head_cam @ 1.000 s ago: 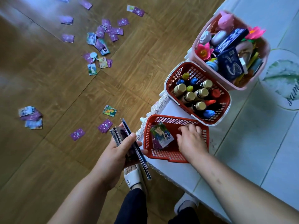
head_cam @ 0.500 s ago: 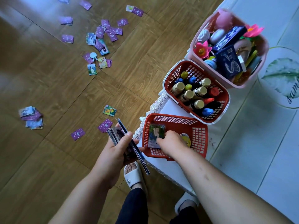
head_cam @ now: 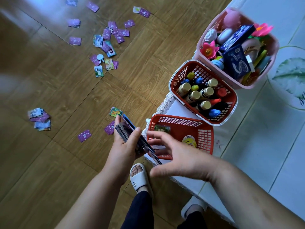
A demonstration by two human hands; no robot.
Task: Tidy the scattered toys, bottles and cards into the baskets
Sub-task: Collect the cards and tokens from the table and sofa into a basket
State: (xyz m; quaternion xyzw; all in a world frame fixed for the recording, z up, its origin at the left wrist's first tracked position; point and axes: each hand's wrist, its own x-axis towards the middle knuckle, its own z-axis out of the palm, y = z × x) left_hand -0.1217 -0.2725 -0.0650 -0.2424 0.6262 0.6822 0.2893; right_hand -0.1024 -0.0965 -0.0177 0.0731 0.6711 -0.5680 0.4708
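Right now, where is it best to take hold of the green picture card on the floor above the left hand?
Probably by its left edge, coming from above and the left. The green picture card lies flat, face up on the wooden floor, so only its thin edges offer a hold. Its right end is crowded by the card stack in the left hand.

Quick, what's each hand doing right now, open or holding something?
Left hand: grips a stack of cards.
Right hand: open, fingers spread, holding nothing, by the nearest basket.
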